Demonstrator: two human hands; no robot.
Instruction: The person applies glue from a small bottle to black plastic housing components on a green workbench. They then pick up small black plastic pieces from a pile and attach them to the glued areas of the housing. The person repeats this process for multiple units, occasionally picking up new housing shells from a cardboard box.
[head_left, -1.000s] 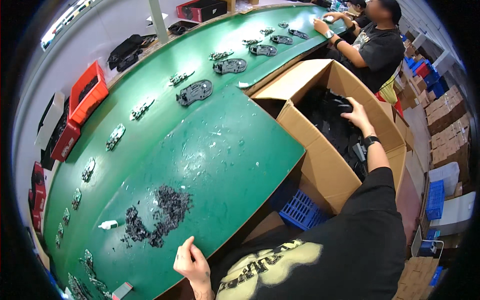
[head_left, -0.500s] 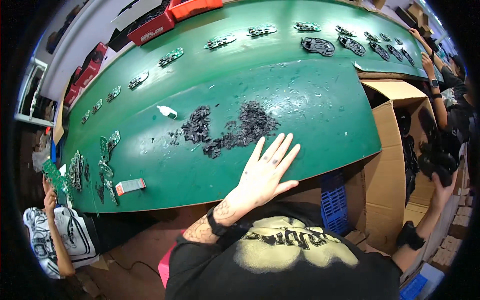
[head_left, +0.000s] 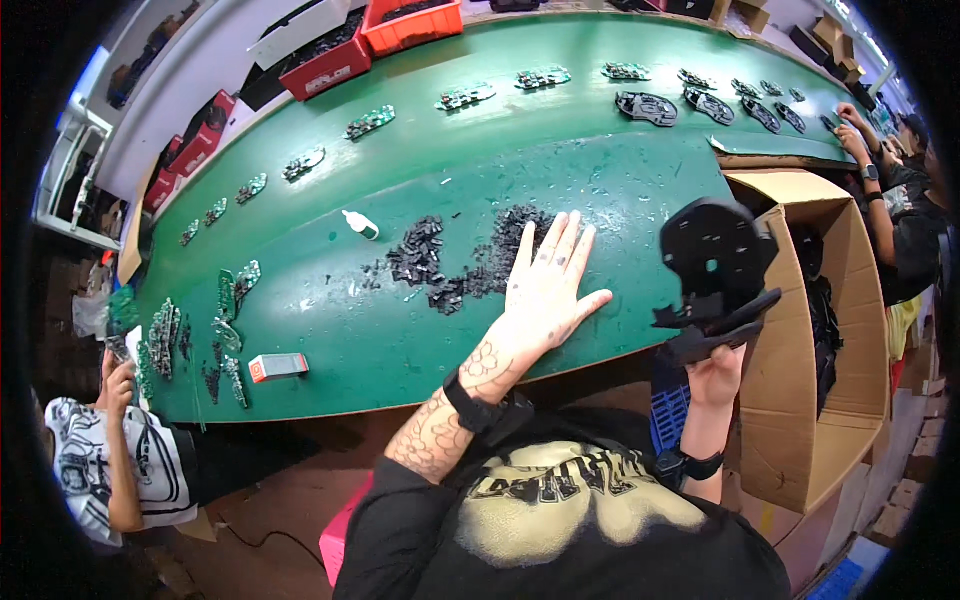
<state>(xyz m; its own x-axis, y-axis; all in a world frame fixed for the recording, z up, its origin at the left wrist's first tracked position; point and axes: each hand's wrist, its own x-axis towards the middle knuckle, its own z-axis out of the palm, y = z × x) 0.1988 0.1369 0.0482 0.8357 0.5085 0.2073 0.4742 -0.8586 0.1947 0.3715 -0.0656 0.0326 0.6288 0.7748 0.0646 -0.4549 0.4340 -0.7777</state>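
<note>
Two black plastic shells [head_left: 715, 275] stacked in right hand [head_left: 712, 375] grip, left hand [head_left: 545, 290] spread flat, released, beside small black parts [head_left: 450, 265].

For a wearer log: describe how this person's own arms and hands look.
Both forearms are bare below short black sleeves. The left forearm carries dark line tattoos, a flower-like one near the wrist, with a black band on the wrist; small marks sit on the left hand fingers. The right hand is ungloved, with a black watch-like band on its wrist.
</note>
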